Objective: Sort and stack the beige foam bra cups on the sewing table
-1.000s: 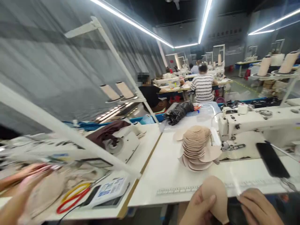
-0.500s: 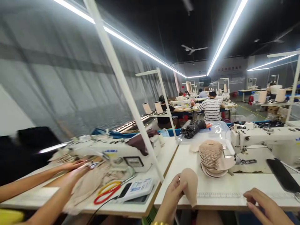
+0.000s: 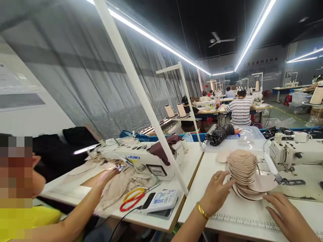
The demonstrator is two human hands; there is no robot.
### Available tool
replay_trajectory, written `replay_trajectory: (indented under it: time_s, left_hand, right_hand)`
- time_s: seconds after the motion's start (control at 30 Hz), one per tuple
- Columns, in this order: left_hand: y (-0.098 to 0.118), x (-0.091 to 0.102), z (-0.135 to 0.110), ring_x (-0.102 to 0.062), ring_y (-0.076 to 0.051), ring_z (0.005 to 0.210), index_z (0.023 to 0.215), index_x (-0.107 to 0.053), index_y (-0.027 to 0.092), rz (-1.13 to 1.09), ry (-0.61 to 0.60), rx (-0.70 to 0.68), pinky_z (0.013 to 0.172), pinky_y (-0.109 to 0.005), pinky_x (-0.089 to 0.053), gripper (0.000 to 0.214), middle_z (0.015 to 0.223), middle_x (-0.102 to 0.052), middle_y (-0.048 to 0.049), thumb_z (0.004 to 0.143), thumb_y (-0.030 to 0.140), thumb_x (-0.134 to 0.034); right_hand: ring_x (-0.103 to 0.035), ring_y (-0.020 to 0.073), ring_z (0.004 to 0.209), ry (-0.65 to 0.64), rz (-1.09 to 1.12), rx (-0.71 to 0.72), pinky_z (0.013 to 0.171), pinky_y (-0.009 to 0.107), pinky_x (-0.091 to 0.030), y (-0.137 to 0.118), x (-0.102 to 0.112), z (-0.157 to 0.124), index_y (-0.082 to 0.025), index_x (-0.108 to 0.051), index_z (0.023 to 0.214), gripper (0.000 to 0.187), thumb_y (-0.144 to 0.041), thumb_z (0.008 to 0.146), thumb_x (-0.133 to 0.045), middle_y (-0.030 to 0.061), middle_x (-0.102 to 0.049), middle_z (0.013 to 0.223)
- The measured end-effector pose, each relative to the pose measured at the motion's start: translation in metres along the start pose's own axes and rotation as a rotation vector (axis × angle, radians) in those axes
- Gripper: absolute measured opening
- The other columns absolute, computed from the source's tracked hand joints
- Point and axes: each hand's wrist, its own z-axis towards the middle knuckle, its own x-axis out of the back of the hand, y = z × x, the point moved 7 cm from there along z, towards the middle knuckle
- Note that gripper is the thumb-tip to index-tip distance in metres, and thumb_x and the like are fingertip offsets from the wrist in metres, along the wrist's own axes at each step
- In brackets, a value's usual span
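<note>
Both hands [image 3: 218, 192] [image 3: 284, 209] flank the beige stack [image 3: 242, 168]; contact is unclear.

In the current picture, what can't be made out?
All in the head view:
- Stack of beige, rounded, cup-shaped pieces: exact count; overlapping layers hide one another.
- Left hand and right hand: grip or mere touch; their own fingers hide it.
- White sewing machine at right: far end, cut off by the right edge.
- Black, crinkled plastic bundle: contents, hidden by the opaque plastic.

Bright tube lights [image 3: 254, 35] overhead, haloed glare; ceiling [image 3: 171, 15] dark; frame edges stretched; far background soft.
</note>
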Motion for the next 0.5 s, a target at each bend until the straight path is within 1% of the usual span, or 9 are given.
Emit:
replay_trajectory:
  time_s: [0.07,0.13,0.2,0.27,0.33,0.4,0.43,0.47,0.5]
  left_hand:
    - [0.004,-0.01,0.008,-0.053,-0.035,0.124,0.114,-0.076,0.026,0.055,-0.048,-0.054,0.11,-0.058,-0.044,0.043,0.137,-0.063,-0.0122,0.084,-0.003,-0.065]
    - [0.006,-0.019,0.014,-0.055,-0.033,0.115,0.099,-0.076,0.023,0.082,-0.094,-0.091,0.103,-0.054,-0.046,0.028,0.125,-0.067,-0.0125,0.091,0.001,-0.061]
    - [0.008,-0.024,0.018,-0.056,-0.03,0.109,0.085,-0.073,0.021,0.072,-0.139,-0.12,0.1,-0.05,-0.044,0.024,0.118,-0.07,-0.0112,0.094,0.002,-0.059]
    - [0.011,-0.024,0.019,-0.056,-0.028,0.107,0.076,-0.068,0.02,0.029,-0.172,-0.127,0.1,-0.048,-0.041,0.027,0.113,-0.072,-0.0099,0.093,0.002,-0.059]
    - [0.011,-0.015,0.017,-0.057,-0.027,0.104,0.073,-0.066,0.02,-0.04,-0.192,-0.104,0.102,-0.046,-0.039,0.027,0.104,-0.074,-0.0082,0.093,0.003,-0.06]
    - [0.007,-0.001,0.009,-0.06,-0.025,0.1,0.076,-0.068,0.022,-0.136,-0.205,-0.051,0.1,-0.043,-0.04,0.019,0.091,-0.074,-0.0057,0.092,0.011,-0.067]
    - [0.002,0.008,0.003,-0.061,-0.024,0.096,0.078,-0.069,0.022,-0.191,-0.204,-0.008,0.097,-0.04,-0.042,0.014,0.086,-0.073,-0.0043,0.091,0.019,-0.072]
    - [-0.005,0.016,-0.006,-0.062,-0.023,0.091,0.08,-0.07,0.022,-0.248,-0.194,0.049,0.091,-0.036,-0.045,0.014,0.084,-0.072,-0.0033,0.09,0.029,-0.076]
    - [-0.013,0.024,-0.016,-0.062,-0.022,0.087,0.082,-0.07,0.022,-0.3,-0.168,0.122,0.083,-0.033,-0.047,0.022,0.085,-0.071,-0.003,0.09,0.04,-0.077]
  right_hand:
    - [-0.073,0.0253,0.106,-0.008,0.014,-0.002,0.085,0.034,-0.065,-0.007,-0.006,0.009,-0.026,-0.062,0.135,0.029,-0.029,0.109,-0.051,0.0106,-0.071,0.114]
    - [-0.071,0.0238,0.099,-0.032,0.024,0.005,0.082,0.033,-0.063,-0.013,-0.013,0.017,-0.026,-0.062,0.135,0.029,-0.025,0.11,-0.048,0.0094,-0.069,0.109]
    - [-0.068,0.0225,0.091,-0.053,0.021,0.01,0.078,0.033,-0.06,-0.017,-0.02,0.022,-0.026,-0.064,0.129,0.027,-0.022,0.109,-0.047,0.0073,-0.066,0.102]
    - [-0.065,0.022,0.085,-0.072,0.004,0.001,0.074,0.033,-0.057,-0.016,-0.024,0.027,-0.026,-0.068,0.117,0.022,-0.02,0.108,-0.048,0.0054,-0.063,0.096]
    - [-0.062,0.0214,0.081,-0.084,-0.014,-0.012,0.072,0.032,-0.055,-0.013,-0.025,0.029,-0.025,-0.069,0.103,0.021,-0.019,0.108,-0.049,0.0041,-0.061,0.091]
    - [-0.061,0.0208,0.08,-0.09,-0.024,-0.016,0.07,0.031,-0.053,-0.008,-0.024,0.03,-0.024,-0.067,0.097,0.021,-0.019,0.108,-0.05,0.0038,-0.06,0.09]
    - [-0.061,0.0206,0.08,-0.091,-0.026,-0.012,0.069,0.03,-0.053,-0.006,-0.023,0.03,-0.024,-0.067,0.097,0.021,-0.019,0.108,-0.05,0.0038,-0.06,0.09]
    - [-0.061,0.0204,0.08,-0.09,-0.027,-0.003,0.069,0.03,-0.053,-0.004,-0.021,0.03,-0.024,-0.067,0.097,0.02,-0.018,0.107,-0.05,0.0038,-0.06,0.09]
    - [-0.062,0.0204,0.08,-0.088,-0.028,0.012,0.069,0.029,-0.053,-0.002,-0.019,0.028,-0.024,-0.067,0.098,0.019,-0.018,0.107,-0.051,0.0038,-0.06,0.09]
